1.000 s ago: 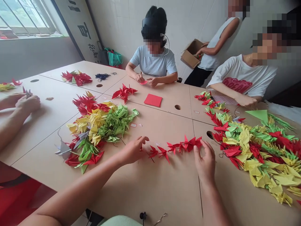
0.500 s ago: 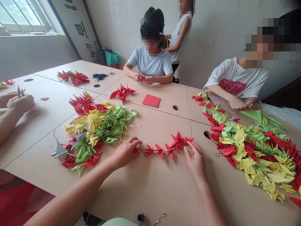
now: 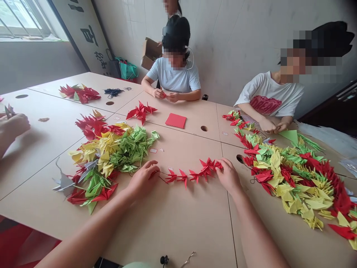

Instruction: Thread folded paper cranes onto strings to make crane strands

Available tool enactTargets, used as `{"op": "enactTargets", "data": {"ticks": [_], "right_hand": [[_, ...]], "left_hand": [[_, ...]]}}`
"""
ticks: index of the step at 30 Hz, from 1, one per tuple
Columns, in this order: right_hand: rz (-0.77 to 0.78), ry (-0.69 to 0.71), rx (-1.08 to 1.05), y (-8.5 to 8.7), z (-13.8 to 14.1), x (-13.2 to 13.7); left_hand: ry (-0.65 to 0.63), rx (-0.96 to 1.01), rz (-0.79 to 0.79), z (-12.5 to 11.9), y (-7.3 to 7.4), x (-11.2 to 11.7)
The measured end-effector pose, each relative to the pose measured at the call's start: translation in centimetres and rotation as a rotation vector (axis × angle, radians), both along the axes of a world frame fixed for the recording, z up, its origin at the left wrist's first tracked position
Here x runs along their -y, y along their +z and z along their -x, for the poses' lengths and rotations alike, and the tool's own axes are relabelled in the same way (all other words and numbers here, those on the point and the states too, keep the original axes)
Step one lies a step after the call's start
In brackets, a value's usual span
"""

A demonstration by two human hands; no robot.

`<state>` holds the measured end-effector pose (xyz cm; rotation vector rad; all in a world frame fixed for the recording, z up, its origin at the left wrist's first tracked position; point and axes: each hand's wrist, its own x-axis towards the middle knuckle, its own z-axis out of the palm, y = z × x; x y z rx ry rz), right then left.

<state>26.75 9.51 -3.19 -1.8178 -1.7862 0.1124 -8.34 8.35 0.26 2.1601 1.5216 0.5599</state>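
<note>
Red folded paper cranes [image 3: 182, 178] lie in a row on a dark string in front of me, bunched closer together at the right end. My left hand [image 3: 143, 181] is closed over a red crane at the left end of the string, its fingers partly hiding it. At the right end my right hand [image 3: 227, 175] pinches the last red crane between thumb and fingers. Left of my left hand lies a heap of strung cranes [image 3: 111, 149] in red, yellow, green and grey. The string between my hands looks fairly straight and lies near the table.
Long multicoloured crane garlands [image 3: 290, 178] cover the table's right side. Red paper sheets [image 3: 175, 120] and a red crane cluster [image 3: 141, 111] lie beyond my hands. Two co-workers sit opposite; another person's hand [image 3: 13, 126] is at far left. Dark string [image 3: 113, 92] lies farther back.
My right hand has closed from loosely spread fingers to a pinch on the end crane. The camera view has shifted slightly. A person behind now holds a cardboard box.
</note>
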Motion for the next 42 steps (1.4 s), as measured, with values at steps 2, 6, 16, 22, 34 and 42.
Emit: {"op": "enactTargets", "data": {"ticks": [2, 6, 16, 22, 34, 42], "right_hand": [[-0.007, 0.003, -0.001, 0.1, -0.6, -0.2], [0.0, -0.004, -0.003, 0.4, -1.8, 0.7], [0.005, -0.006, 0.017, -0.5, -2.4, 1.7], [-0.057, 0.006, 0.046, 0.1, -3.2, 2.0], [-0.148, 0.255, 0.27, 1.0, 0.8, 1.4], [-0.209, 0.316, 0.253, 2.4, 4.7, 1.0]], "left_hand": [[0.021, 0.076, -0.014, 0.1, -0.1, -0.2], [0.153, 0.284, 0.048, 0.3, -0.4, -1.0], [0.363, 0.973, 0.33, 0.4, -1.0, -1.9], [0.394, 1.116, 0.35, 0.6, -1.6, -2.5], [0.323, 0.929, 0.286, 0.3, -1.7, -2.1], [0.31, 0.872, 0.301, 0.0, -1.1, -1.8]]}}
